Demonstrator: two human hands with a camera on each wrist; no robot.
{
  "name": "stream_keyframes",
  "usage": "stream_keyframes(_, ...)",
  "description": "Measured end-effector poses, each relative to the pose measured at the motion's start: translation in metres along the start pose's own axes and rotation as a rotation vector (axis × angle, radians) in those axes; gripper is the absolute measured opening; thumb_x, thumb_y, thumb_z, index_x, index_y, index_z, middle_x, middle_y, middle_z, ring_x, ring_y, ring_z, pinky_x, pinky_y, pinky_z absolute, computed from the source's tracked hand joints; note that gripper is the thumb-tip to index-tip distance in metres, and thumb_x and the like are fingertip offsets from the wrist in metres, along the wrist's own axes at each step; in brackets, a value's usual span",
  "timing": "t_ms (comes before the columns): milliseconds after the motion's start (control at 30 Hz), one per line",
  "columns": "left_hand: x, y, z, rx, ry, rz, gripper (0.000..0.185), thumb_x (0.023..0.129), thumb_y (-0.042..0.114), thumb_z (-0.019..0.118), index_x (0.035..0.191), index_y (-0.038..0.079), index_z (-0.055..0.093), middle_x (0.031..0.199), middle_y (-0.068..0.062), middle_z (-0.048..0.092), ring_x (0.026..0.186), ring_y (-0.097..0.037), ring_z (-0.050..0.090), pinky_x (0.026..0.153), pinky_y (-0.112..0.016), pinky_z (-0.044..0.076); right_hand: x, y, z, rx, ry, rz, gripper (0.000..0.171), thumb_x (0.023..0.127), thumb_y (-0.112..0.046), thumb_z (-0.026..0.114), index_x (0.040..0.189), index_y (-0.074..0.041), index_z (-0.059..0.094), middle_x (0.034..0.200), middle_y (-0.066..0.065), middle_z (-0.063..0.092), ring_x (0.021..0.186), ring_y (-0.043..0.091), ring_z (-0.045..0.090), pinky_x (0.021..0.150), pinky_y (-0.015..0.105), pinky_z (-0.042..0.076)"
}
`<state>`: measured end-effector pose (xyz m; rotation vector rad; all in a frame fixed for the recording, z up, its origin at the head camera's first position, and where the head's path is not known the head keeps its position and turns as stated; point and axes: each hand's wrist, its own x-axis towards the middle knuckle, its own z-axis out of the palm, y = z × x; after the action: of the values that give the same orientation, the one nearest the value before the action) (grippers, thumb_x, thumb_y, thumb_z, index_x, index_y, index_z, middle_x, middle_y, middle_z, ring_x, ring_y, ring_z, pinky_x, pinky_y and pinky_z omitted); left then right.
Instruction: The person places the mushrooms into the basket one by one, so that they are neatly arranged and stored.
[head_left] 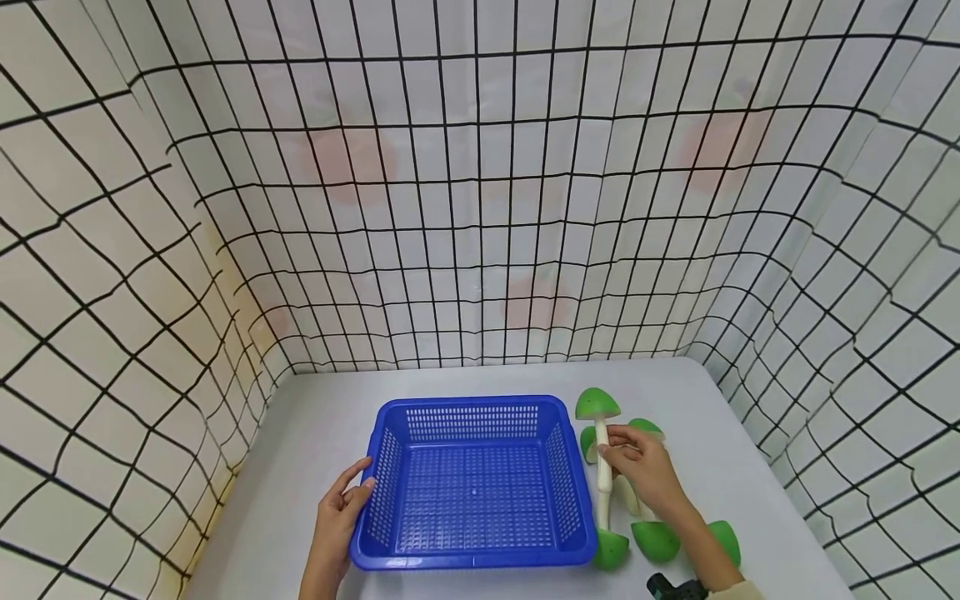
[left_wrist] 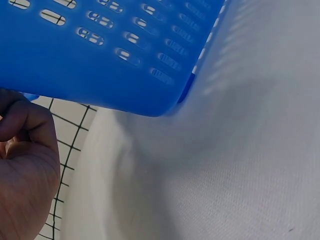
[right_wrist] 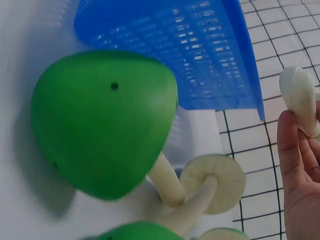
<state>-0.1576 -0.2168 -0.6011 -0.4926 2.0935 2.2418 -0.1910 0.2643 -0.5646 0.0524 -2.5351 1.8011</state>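
A blue perforated basket [head_left: 474, 483] sits on the white table [head_left: 315, 433], with nothing in it. My left hand [head_left: 357, 488] holds its left rim, thumb at the edge, fingers outside the wall. In the left wrist view the basket's wall [left_wrist: 115, 55] is above my curled fingers [left_wrist: 25, 135]. Several toy mushrooms with green caps [head_left: 597, 404] and white stems lie right of the basket. My right hand [head_left: 609, 450] pinches one white stem [right_wrist: 299, 97]. A large green cap [right_wrist: 105, 122] fills the right wrist view.
White sheets with a black grid [head_left: 480, 208] wall the table at the back and on both sides. More green caps [head_left: 656, 540] lie by my right forearm near the front edge. A dark wrist device [head_left: 675, 588] shows at the bottom.
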Motion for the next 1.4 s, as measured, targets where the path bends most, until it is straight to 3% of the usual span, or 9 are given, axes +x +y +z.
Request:
stream_keyframes(433,0.005,-0.001,0.001,0.060,-0.002,0.016,0.052,0.098,0.037,0.071,0.145,0.024,0.055,0.084,-0.003,0.070,0.076,-0.018,0.068,0.067,-0.030,0.060,0.003,-0.010,0.024,0.110,-0.044,-0.003,0.043,0.100,-0.016,0.069,0.135,0.005,0.058,0.117,0.025,0.064,0.081,0.010,0.070,0.069,0.031,0.061)
stream_keyframes(633,0.005,-0.003,0.001,0.064,-0.010,0.005,0.055,0.099,0.037,0.070,0.149,0.025,0.052,0.090,-0.006,0.072,0.078,-0.019,0.068,0.067,-0.030,0.058,0.004,-0.010,0.036,0.083,-0.054,0.001,0.043,0.098,-0.022,0.072,0.134,-0.001,0.061,0.115,0.020,0.066,0.077,0.013,0.070,0.068,0.032,0.061)
stream_keyframes(1400,0.000,-0.003,0.000,0.048,0.005,-0.003,0.055,0.100,0.036,0.068,0.151,0.025,0.050,0.091,-0.004,0.071,0.081,-0.019,0.067,0.069,-0.030,0.059,0.006,-0.027,0.073,0.043,-0.066,-0.020,0.038,0.096,-0.017,0.074,0.130,-0.002,0.064,0.113,0.017,0.068,0.074,0.012,0.069,0.064,0.030,0.060)
